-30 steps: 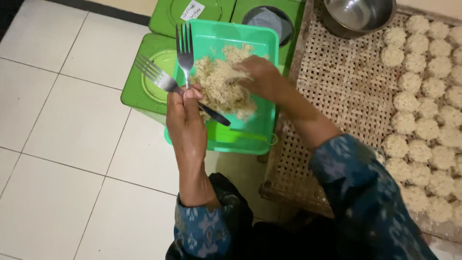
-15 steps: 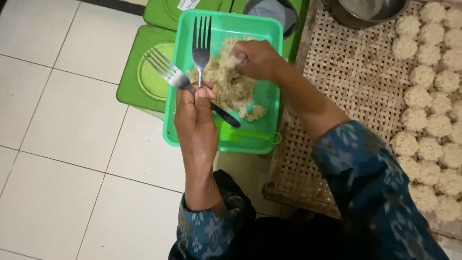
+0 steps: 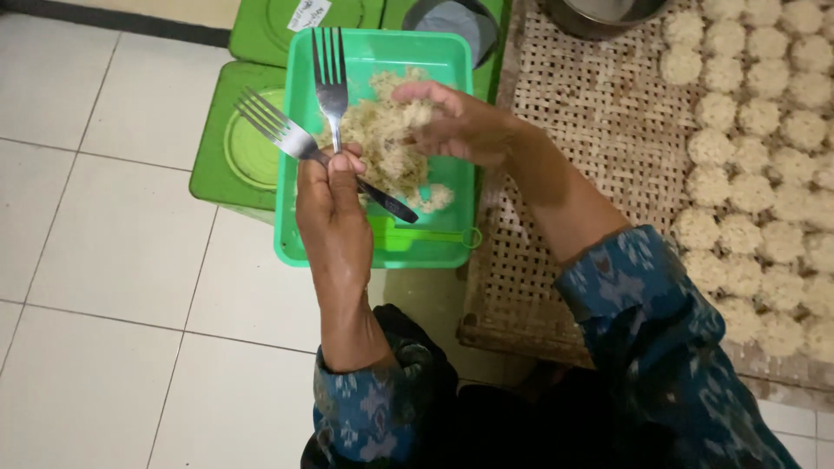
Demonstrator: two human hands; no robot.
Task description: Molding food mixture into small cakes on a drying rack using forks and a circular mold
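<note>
Head view shows me my left hand (image 3: 328, 204) clamped on two shiny metal forks (image 3: 328, 82), one upright with tines up, the other slanting toward the upper left, its dark handle end poking out lower right. My right hand (image 3: 452, 122) sits loosely curled, fingers pinching at a shaggy, pale heap of noodle-like strands (image 3: 382, 139). That heap lies in a glossy green plastic tray (image 3: 434, 247), rectangular with rounded corners, filling its far half. Beneath and beyond the tray stand green square-lidded tubs (image 3: 230, 161); one at the far edge carries a small white label (image 3: 308, 13) on its lid. To the right, a coarse woven bamboo mat (image 3: 591, 113) bears rows of round, crinkly pale nests (image 3: 738, 187) along its right edge. Pale glazed tiles (image 3: 104, 260) cover the floor.
</note>
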